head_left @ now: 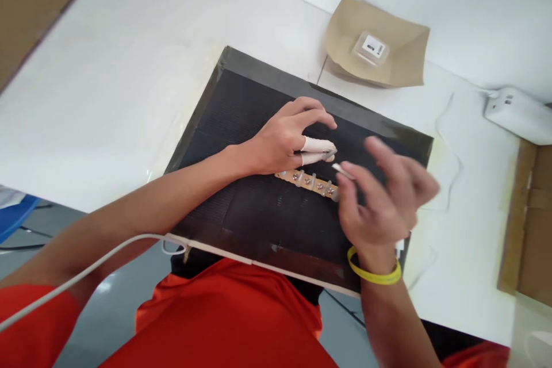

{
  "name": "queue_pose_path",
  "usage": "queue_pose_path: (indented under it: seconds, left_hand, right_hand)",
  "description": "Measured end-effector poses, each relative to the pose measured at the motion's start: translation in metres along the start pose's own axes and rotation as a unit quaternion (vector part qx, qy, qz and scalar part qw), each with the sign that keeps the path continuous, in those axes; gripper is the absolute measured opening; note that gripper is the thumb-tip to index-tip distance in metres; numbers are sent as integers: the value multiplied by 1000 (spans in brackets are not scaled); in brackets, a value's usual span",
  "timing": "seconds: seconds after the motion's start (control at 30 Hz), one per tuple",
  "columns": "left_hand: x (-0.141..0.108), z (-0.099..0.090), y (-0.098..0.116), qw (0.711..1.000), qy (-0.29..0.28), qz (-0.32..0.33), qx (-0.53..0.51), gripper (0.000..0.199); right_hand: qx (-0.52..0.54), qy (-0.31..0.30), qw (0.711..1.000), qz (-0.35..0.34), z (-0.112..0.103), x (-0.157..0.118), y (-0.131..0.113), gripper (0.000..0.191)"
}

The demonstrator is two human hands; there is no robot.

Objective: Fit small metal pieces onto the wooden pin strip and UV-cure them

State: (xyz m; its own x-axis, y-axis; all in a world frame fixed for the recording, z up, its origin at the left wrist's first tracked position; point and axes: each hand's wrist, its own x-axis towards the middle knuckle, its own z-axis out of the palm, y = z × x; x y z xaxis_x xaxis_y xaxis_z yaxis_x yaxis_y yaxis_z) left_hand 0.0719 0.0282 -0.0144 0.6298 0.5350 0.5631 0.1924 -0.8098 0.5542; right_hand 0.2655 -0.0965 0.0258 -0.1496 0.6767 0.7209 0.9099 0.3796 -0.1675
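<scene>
White finger cots cover the thumb and index finger of my left hand. These two fingertips pinch a small grey piece, too small to name; the other fingers are bent and raised. Just below lies a tan strip with several round metallic spots and clear, tube-like pieces across it. My right hand, slightly blurred, pinches a small white flat piece between thumb and index finger. A yellow wristband is round that wrist. The two hands are close together but apart, above the strip's right end.
A black ribbed mat with taped edges lies under both hands. Beyond it, a brown paper tray holds a clear labelled box. A white device with a cable stands right. A white cable crosses my left arm.
</scene>
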Motion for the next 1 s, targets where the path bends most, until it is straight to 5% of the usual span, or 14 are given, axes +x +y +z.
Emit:
queue_pose_path:
  seconds: [0.1,0.27,0.4,0.53,0.67,0.83,0.93,1.0]
  left_hand:
    - [0,0,-1,1000,3,6,4,16]
    - [-1,1,-2,999,18,28,14,14]
    - [0,0,-1,999,40,22,-25,14]
    - [2,-6,1,994,32,-28,-97,10]
    - [4,-12,2,986,0,-61,-152,10]
    - [4,-13,2,981,-22,-67,-183,10]
    - [4,-12,1,981,-19,-61,-185,12]
    - [4,-12,0,982,-21,-55,-181,13]
  right_hand:
    - [-4,68,995,77,0,0,1,21]
    - [0,-4,1000,-10,0,0,0,18]
    - [-6,68,993,96,-1,2,-2,16]
    - [-3,-7,1000,-22,-1,3,-4,14]
    - [-13,90,992,88,-1,3,-1,16]
    - [10,10,1000,2,-1,3,-4,17]
    - [6,75,994,82,0,3,-6,18]
    - [16,55,995,80,1,2,-7,18]
